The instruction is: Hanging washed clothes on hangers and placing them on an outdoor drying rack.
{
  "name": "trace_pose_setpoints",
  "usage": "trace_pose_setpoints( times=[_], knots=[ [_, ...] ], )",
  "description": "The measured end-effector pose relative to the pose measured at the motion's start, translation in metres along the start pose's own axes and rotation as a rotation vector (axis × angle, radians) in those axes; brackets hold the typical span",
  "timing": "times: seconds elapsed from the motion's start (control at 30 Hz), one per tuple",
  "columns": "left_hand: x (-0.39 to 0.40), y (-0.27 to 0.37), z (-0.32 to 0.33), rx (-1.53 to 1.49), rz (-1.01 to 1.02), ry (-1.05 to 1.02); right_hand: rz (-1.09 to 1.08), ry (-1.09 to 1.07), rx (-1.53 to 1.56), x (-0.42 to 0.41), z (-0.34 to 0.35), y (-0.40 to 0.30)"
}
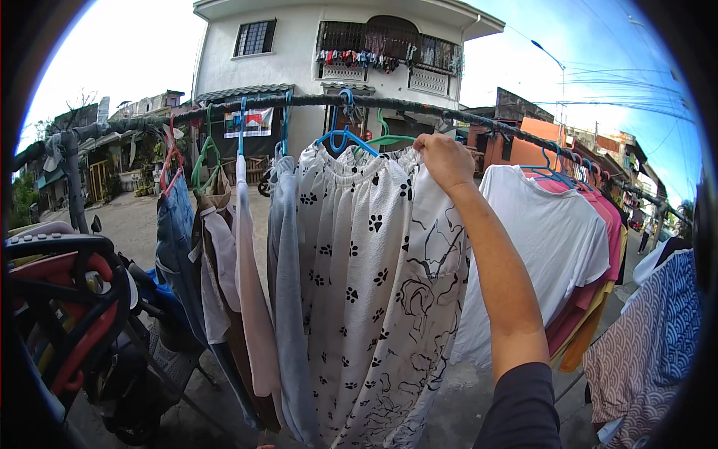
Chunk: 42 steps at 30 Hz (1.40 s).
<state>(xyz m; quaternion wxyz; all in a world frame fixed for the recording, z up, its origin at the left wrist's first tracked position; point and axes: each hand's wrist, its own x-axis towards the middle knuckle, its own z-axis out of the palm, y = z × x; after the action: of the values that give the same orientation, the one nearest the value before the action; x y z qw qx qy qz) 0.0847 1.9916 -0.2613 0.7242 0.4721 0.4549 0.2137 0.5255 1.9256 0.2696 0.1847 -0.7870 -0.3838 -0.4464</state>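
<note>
My right hand point(447, 161) is raised to the upper edge of a white garment with black line drawings point(432, 264), its fingers closed on the gathered top by a green hanger point(387, 138). Just left of it hang white elastic-waist pants with black paw prints point(353, 269), on a blue hanger point(345, 137). Both hang from a dark wrapped rail point(314, 101). Of my left hand point(265, 447), only what look like fingertips show at the bottom edge, below the hanging clothes; what they touch is hidden.
Grey-blue pants point(286, 280), a pale pink garment point(247, 314) and denim point(176, 247) hang leftward. To the right are a white T-shirt point(538, 247) and several coloured shirts. Red and black plastic hangers point(67, 314) crowd the left; patterned cloth point(634, 337) hangs at lower right.
</note>
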Motion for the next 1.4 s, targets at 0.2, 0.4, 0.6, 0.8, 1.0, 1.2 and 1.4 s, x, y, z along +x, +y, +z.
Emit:
trace_pose_setpoints(
  times=[0.2,0.4,0.6,0.8,1.0,1.2,1.4],
  knots=[
    [0.038,0.017,0.02,0.178,0.188,-0.109,-0.051,0.153,-0.207,0.029,-0.003,-0.016],
    [0.038,0.025,0.041,0.17,0.254,-0.22,0.005,0.091,-0.144,-0.021,-0.02,0.011],
    [0.037,0.021,0.047,0.309,0.072,-0.327,-0.129,0.273,0.153,-0.06,-0.003,0.028],
    [0.062,0.0,0.065,0.318,0.073,-0.36,0.046,0.273,0.278,-0.102,-0.036,0.139],
    [0.059,-0.022,0.104,0.311,0.024,-0.317,0.47,0.173,-0.434,-0.146,-0.104,0.311],
    [0.031,-0.026,0.221,-0.309,0.3,-0.241,0.286,0.042,-0.035,-0.123,-0.103,0.422],
    [-0.021,0.029,0.331,-0.168,0.866,-0.03,0.136,-0.08,0.425,-0.092,-0.088,0.405]
  ],
)
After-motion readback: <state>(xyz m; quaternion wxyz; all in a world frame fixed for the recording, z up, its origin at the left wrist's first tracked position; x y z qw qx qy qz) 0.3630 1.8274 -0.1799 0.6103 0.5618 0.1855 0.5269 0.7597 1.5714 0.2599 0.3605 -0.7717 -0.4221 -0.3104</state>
